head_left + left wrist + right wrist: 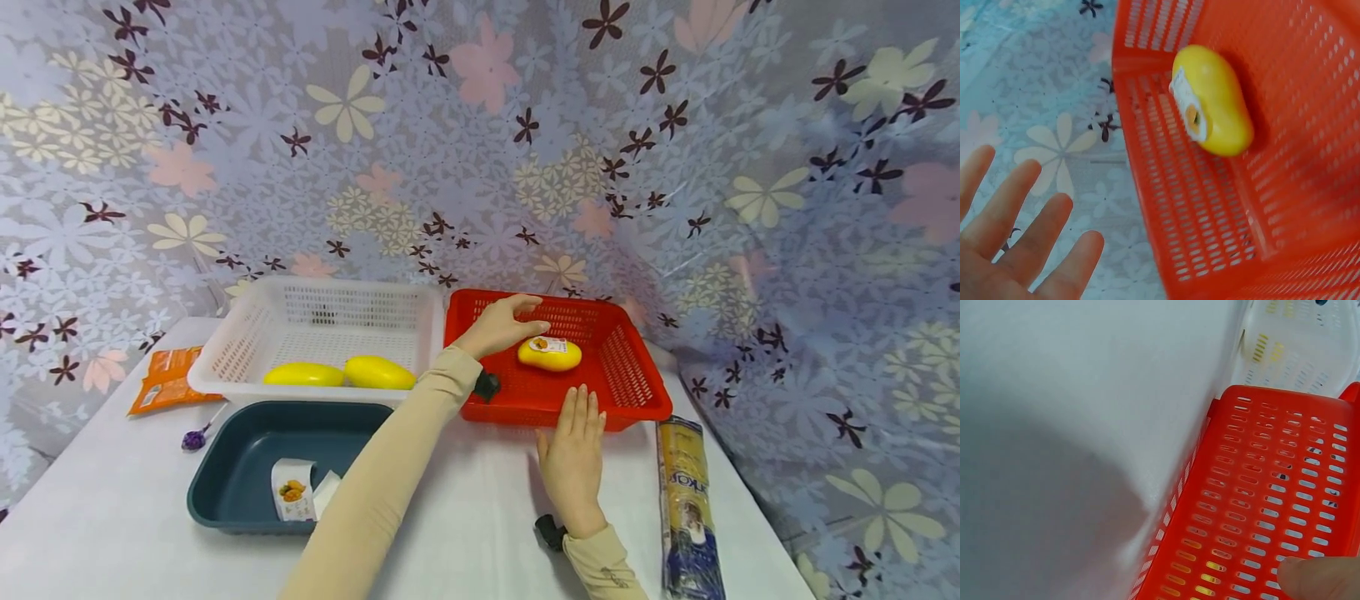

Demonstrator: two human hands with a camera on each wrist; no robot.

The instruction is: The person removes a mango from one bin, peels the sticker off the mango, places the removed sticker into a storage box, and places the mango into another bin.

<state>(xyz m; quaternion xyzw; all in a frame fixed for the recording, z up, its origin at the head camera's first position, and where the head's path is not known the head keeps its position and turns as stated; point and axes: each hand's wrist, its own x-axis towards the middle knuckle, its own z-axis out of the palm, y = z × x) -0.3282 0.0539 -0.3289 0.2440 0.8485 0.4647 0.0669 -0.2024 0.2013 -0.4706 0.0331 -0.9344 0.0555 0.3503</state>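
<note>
- Left hand (504, 327) hangs over the red perforated plastic basket (630, 379), fingers and thumb spread wide, holding nothing.
- Right hand (573, 458) lies flat at the basket's six o'clock side, fingers straight and close together, thumb apart, nothing held; the fingertips reach the near rim, though contact is hard to tell.
- Glossy yellow mango-shaped piece with a white printed label (550, 356) lies inside that basket, with the left hand just beside it at ten o'clock and the right hand near at six. No finger touches it in the left wrist view.
- Its long axis runs roughly from nine to three o'clock as the wearer sees it, the three o'clock end tipped slightly nearer the body. Which end is the stem end cannot be told. The label sits on top, towards twelve o'clock.
- Handling, as a judgement: likely light to moderate in weight, firm, smooth and inclined to roll or slip. Best hold would be across the narrow waist, thumb at six and fingers at twelve o'clock, clear of the label's edge.
- White perforated plastic basket (360, 337) stands at nine o'clock, with two unlabelled-looking yellow oblong pieces (378, 373) inside.
</note>
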